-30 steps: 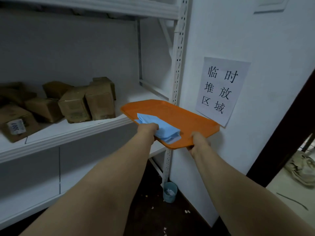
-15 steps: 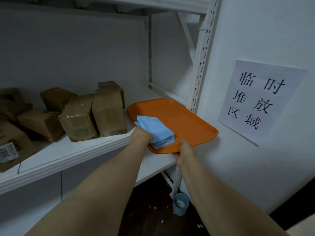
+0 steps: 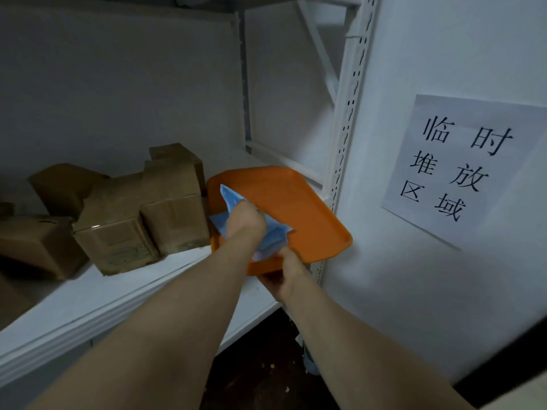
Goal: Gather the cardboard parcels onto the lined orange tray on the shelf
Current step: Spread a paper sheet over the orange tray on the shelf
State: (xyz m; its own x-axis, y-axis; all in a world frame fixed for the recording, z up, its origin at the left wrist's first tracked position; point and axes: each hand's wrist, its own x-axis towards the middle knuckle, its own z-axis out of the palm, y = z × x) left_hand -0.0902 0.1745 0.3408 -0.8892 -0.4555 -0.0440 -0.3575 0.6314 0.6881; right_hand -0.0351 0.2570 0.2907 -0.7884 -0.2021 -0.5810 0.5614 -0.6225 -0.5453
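- The orange tray (image 3: 296,208) is sitting at the right end of the shelf (image 3: 118,291), just beside the perforated upright (image 3: 349,113). Its near edge is overhanging the shelf's front edge, and the tray is lying tilted rather than flat.
- The right hand (image 3: 288,273) is gripping that overhanging near edge, with the fingers curled underneath and the thumb on top.
- The left hand (image 3: 245,220) is resting on the blue liner (image 3: 229,196) over the tray's left part. Its fingers are hidden behind the back of the hand, so it is not possible to tell whether it is pinching or only pressing the sheet.
- The liner is lying folded and bunched, covering only the tray's left portion.
- The cardboard parcels (image 3: 174,208) are standing in a loose cluster along the middle and left of the shelf. The nearest one is just beside the tray's left edge, and none is lying on the tray.
- A paper sign (image 3: 455,170) is hanging on the wall to the right of the shelf.
- Judged progress: the task is sitting at its preparation stage. The tray is reaching its place but is not yet set down flat and released.
- Work left: spreading the liner and moving every parcel onto the tray.
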